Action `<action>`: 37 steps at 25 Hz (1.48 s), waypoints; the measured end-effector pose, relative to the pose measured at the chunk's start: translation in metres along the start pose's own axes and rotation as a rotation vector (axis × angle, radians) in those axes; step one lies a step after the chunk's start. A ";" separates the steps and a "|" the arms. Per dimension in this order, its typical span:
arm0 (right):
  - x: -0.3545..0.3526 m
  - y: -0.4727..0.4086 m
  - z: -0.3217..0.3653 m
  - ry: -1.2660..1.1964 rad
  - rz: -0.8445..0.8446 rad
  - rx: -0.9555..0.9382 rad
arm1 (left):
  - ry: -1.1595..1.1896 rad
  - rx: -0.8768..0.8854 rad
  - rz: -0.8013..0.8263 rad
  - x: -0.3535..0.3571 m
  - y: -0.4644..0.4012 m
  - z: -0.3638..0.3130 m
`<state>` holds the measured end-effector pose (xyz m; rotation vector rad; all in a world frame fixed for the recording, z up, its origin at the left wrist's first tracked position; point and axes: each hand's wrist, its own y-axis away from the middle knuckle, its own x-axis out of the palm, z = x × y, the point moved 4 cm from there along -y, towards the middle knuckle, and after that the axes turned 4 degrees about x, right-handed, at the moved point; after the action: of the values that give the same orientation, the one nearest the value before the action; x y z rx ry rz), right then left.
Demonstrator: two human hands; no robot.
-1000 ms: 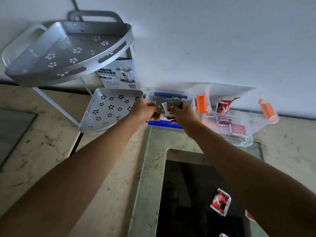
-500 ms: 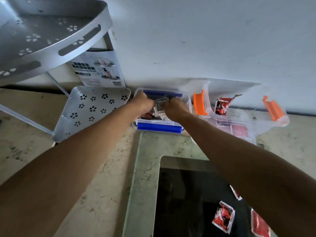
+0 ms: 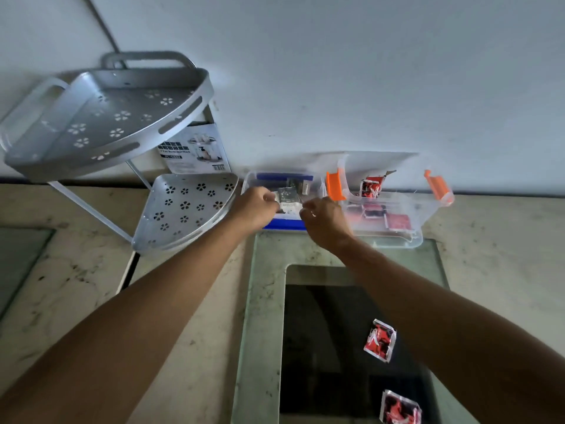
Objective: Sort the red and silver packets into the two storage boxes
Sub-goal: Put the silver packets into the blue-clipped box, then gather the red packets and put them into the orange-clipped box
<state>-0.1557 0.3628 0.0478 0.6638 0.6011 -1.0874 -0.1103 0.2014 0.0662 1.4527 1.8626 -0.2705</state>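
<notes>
Both hands over blue box (image 3: 284,224): left hand (image 3: 255,206) pinching silver packet (image 3: 288,199), right hand (image 3: 324,220) just beside it, fingers curled, grip unclear; red packets (image 3: 380,340) on bench.

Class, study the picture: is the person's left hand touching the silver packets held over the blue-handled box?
Touching. The head view shows the left hand with its fingers closed on the left edge of the silver packets; no gap shows.
</notes>
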 end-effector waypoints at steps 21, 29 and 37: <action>-0.080 0.177 -0.213 0.211 0.055 0.261 | -0.526 0.463 0.523 0.233 0.155 -0.056; -0.086 0.208 -0.251 0.342 0.128 0.244 | -0.746 0.542 0.572 0.255 0.158 -0.054; -0.087 0.163 -0.221 0.250 0.179 0.149 | -0.527 0.599 0.800 0.259 0.194 -0.046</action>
<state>-0.0603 0.6292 -0.0045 0.9744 0.6645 -0.8935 0.0250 0.4855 -0.0207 2.1335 0.7064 -0.7569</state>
